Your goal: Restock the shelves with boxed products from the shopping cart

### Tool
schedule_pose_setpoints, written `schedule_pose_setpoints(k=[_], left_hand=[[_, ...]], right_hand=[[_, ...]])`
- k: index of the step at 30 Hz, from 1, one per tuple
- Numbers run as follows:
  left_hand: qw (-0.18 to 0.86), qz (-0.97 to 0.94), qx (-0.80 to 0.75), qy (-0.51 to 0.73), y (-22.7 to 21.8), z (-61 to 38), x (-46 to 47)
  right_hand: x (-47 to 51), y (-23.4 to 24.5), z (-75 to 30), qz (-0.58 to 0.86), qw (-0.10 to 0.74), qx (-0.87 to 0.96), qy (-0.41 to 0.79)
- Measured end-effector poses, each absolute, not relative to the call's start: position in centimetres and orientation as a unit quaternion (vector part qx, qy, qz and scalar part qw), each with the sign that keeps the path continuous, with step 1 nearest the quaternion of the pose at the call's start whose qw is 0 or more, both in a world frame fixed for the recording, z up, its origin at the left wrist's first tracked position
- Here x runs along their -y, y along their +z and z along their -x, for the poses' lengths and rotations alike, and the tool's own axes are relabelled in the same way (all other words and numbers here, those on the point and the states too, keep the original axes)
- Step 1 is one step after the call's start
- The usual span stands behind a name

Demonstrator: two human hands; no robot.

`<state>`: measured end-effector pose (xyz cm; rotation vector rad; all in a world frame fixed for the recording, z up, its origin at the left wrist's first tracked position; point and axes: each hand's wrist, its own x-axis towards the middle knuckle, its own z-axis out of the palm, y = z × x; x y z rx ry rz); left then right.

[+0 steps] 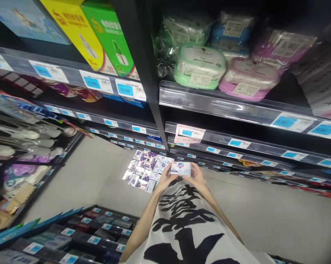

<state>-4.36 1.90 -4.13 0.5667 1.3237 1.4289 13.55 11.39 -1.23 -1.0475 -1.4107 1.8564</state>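
Observation:
Between my two hands is a small white and blue soap box (181, 169) with a red and blue logo, its printed face turned up toward me. My left hand (165, 179) is closed on the box's left end, and my right hand (197, 177) grips its right end. Both thumbs lie along the near edge. Just beyond my left hand, several small white and purple boxes (143, 170) are laid out in rows low down, above the floor. What supports them is hard to make out.
Tall dark shelving (146, 47) with price tags stands ahead. Its shelves carry green and pink plastic soap cases (200, 66) and yellow and green cartons (107, 33). Hanging packaged goods (22, 135) line the left side. Another low shelf unit (80, 234) is at lower left, beside grey floor (99, 165).

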Motion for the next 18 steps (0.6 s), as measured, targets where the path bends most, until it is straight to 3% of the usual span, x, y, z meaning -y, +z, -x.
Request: schedule_pose_setpoints(k=[7, 12, 18], left_hand=[[0.618, -0.228, -0.459, 0.596, -3.5, 3.5, -2.2], [0.71, -0.131, -0.373, 0.583, -2.0, 2.5, -2.8], [0.69, -0.043, -0.423, 0.585, -0.9, 2.4, -2.9]], right_hand=[[-10.7, 0.2, -12.8, 0.387, 0.281, 0.65, 0.59], [-10.5, 1.4, -12.4, 0.341, 0.272, 0.681, 0.589], [-10.0, 1.1, -12.2, 0.358, 0.298, 0.66, 0.59]])
